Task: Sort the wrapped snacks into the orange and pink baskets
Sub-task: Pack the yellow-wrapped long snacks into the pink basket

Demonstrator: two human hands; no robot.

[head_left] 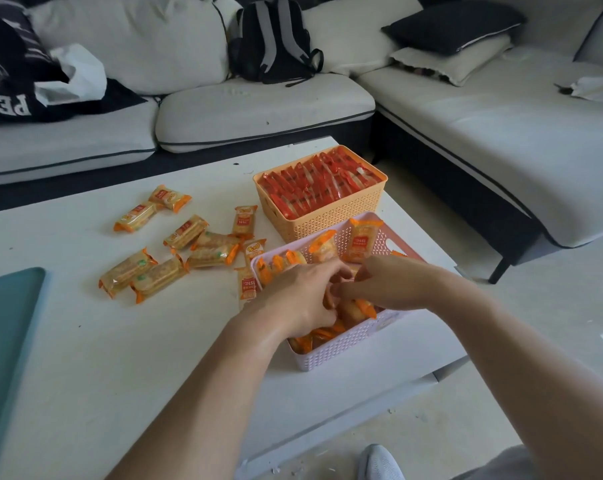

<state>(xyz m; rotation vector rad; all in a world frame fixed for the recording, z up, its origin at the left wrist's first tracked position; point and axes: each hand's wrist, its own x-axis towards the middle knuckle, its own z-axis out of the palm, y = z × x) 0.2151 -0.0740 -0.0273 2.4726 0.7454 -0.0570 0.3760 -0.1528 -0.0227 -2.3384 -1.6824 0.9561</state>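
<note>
The pink basket [355, 344] stands near the table's right front edge and holds several orange-wrapped snacks [364, 239]. Both hands are inside it. My left hand [300, 294] presses down among the packets, fingers curled on them. My right hand [386, 280] meets it from the right, its fingertips on a packet between the two hands. Behind it, the orange basket [322, 220] is packed with rows of red-wrapped snacks [313, 183]. Several orange-wrapped snacks [185, 232] lie loose on the white table to the left of the baskets.
The white low table [120, 341] carries a teal tray [5, 323] at its left edge. A light sofa [258, 105] with a black backpack [275, 39], cushions and dark clothing wraps around behind and to the right. My shoe [379, 462] shows on the floor below.
</note>
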